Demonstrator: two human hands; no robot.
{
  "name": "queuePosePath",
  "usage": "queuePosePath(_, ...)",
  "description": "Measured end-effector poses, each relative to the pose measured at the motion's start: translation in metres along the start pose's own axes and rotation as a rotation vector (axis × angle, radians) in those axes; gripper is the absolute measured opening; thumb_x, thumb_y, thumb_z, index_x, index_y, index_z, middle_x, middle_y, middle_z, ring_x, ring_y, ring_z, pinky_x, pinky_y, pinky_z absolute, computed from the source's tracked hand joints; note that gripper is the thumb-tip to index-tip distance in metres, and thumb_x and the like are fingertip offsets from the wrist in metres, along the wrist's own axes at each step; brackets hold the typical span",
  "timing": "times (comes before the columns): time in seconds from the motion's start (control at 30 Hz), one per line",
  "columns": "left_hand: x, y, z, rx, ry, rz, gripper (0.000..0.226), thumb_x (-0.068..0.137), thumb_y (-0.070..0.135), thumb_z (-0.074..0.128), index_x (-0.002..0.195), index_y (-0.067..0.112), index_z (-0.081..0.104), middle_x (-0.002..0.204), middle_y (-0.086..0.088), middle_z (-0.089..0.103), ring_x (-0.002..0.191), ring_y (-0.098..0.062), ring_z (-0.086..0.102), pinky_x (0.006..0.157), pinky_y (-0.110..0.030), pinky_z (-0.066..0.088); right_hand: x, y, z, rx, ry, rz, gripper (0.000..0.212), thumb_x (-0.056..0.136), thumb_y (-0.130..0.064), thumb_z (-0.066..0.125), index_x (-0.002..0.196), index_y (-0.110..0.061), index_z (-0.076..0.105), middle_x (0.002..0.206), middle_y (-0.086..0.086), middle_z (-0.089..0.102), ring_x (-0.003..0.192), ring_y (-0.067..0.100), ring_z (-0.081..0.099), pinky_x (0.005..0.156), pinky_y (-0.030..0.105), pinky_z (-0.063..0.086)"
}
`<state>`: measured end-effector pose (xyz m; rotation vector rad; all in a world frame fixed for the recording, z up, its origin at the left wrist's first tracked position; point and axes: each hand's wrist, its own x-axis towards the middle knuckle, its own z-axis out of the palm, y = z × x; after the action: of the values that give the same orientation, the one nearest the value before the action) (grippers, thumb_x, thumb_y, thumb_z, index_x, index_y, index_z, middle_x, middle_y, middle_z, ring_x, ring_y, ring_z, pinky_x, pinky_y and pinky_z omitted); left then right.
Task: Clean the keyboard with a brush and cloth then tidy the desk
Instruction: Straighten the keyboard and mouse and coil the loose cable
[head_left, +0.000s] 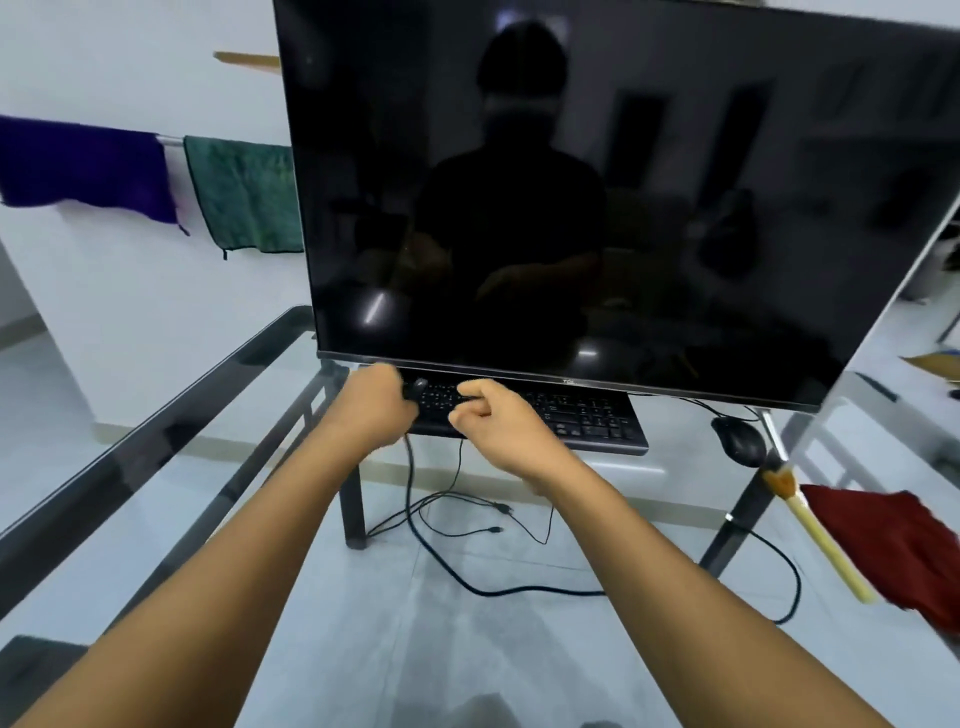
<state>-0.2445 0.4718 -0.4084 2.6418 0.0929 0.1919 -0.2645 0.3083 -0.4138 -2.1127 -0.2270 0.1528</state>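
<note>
Both arms reach out over the glass desk (156, 447) to the black keyboard (582, 415) under the dark monitor (623, 182). The left hand (376, 402) is curled around a dark cable (415, 499) (possibly its plug end); the right hand (496, 415) pinches something too small to identify. Brush (810, 525) and red cloth (893, 545) lie together at the right, near the mouse (740, 440).

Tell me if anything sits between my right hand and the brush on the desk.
Nothing visible blocks it. The right hand is at the keyboard; the brush lies far right beside the red cloth. The mouse sits just behind that path.
</note>
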Motion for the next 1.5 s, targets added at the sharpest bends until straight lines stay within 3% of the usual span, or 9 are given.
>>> queuePosePath(0.13, 0.009, 0.064, -0.022, -0.201, 0.026, 0.073, 0.013, 0.081, 0.015, 0.061, 0.073, 0.012, 0.05, 0.067, -0.007, 0.055, 0.063, -0.022, 0.053, 0.058, -0.034, 0.049, 0.005, -0.018, -0.02, 0.344, -0.182, 0.045, 0.036, 0.093, -0.02, 0.06, 0.128, -0.012, 0.053, 0.109, 0.005, 0.07, 0.096, 0.018, 0.065, 0.094, 0.039, 0.05)
queuePosePath(0.37, 0.021, 0.097, -0.014, -0.303, 0.206, 0.48, 0.024, 0.091, 0.026, 0.053, 0.112, 0.023, 0.065, 0.103, 0.006, 0.061, 0.096, -0.006, 0.055, 0.085, -0.023, 0.042, -0.002, -0.033, -0.083, 0.254, -0.054, -0.075, 0.018, 0.098, -0.004, 0.045, 0.089, -0.005, 0.061, 0.075, 0.003, 0.06, 0.052, 0.005, 0.044, 0.052, 0.019, 0.041)
queuePosePath(0.57, 0.005, 0.133, -0.021, -0.634, 0.105, 0.509, 0.041, 0.099, 0.039, 0.04, 0.071, 0.017, 0.06, 0.048, 0.011, 0.048, 0.045, -0.002, 0.042, 0.052, -0.023, 0.035, -0.013, -0.062, -0.153, -0.139, 0.182, -0.303, 0.02, 0.092, -0.016, 0.059, 0.073, -0.017, 0.069, 0.071, -0.002, 0.066, 0.048, 0.002, 0.042, 0.053, 0.021, 0.038)
queuePosePath(0.8, -0.013, 0.153, -0.071, -1.822, -0.656, 0.266, 0.027, 0.097, 0.028, 0.045, 0.075, 0.015, 0.055, 0.051, 0.009, 0.03, 0.043, -0.006, 0.025, 0.043, -0.019, 0.032, -0.021, -0.065, -0.202, 0.172, 0.182, -0.402, 0.02, 0.097, -0.015, 0.056, 0.096, -0.001, 0.069, 0.066, -0.01, 0.06, 0.047, 0.005, 0.034, 0.047, 0.021, 0.031)
queuePosePath(0.97, -0.008, 0.181, -0.1, -2.268, -0.232, 0.243, 0.024, 0.098, 0.018, 0.048, 0.092, 0.001, 0.064, 0.069, 0.0, 0.064, 0.058, -0.008, 0.065, 0.064, -0.025, 0.057, -0.02, -0.04, -0.192, 0.116, 0.195, -0.325, 0.026, 0.1, -0.016, 0.049, 0.102, 0.005, 0.065, 0.064, -0.015, 0.063, 0.046, 0.006, 0.036, 0.051, 0.025, 0.035)
queuePosePath(1.1, 0.02, 0.188, -0.112, -2.117, 0.234, 0.308, 0.023, 0.1, 0.017, 0.045, 0.104, -0.001, 0.059, 0.091, -0.01, 0.071, 0.083, -0.018, 0.073, 0.073, -0.027, 0.057, -0.03, -0.029, -0.186, -0.18, 0.165, -0.267, 0.025, 0.099, -0.028, 0.049, 0.084, -0.03, 0.069, 0.075, 0.001, 0.067, 0.05, 0.006, 0.05, 0.06, 0.03, 0.051)
queuePosePath(1.2, 0.041, 0.176, -0.099, -1.199, 0.588, 0.458, 0.015, 0.094, 0.019, 0.051, 0.087, 0.014, 0.064, 0.08, -0.002, 0.074, 0.078, -0.013, 0.073, 0.078, -0.03, 0.056, -0.039, -0.035, -0.184, -0.354, 0.148, -0.303, 0.022, 0.099, -0.032, 0.049, 0.093, -0.032, 0.071, 0.07, -0.006, 0.062, 0.053, 0.007, 0.047, 0.055, 0.023, 0.043)
queuePosePath(1.33, 0.024, 0.169, -0.06, -0.406, 0.149, 0.516, 0.021, 0.094, 0.017, 0.05, 0.08, 0.009, 0.062, 0.062, -0.001, 0.07, 0.054, -0.012, 0.068, 0.054, -0.022, 0.051, -0.041, -0.057, -0.19, -0.398, 0.266, -0.479, 0.016, 0.095, -0.028, 0.058, 0.095, -0.026, 0.074, 0.063, -0.019, 0.062, 0.056, -0.001, 0.052, 0.058, 0.012, 0.039)
queuePosePath(1.5, -0.025, 0.175, -0.052, -1.098, -0.266, 0.313, 0.044, 0.102, 0.036, 0.034, 0.082, 0.005, 0.057, 0.043, 0.001, 0.037, 0.032, -0.014, 0.033, 0.048, -0.025, 0.047, -0.034, -0.077, -0.208, -0.356, 0.404, -0.599, 0.009, 0.09, -0.027, 0.065, 0.088, -0.025, 0.073, 0.079, -0.013, 0.071, 0.075, -0.001, 0.062, 0.069, 0.008, 0.043)
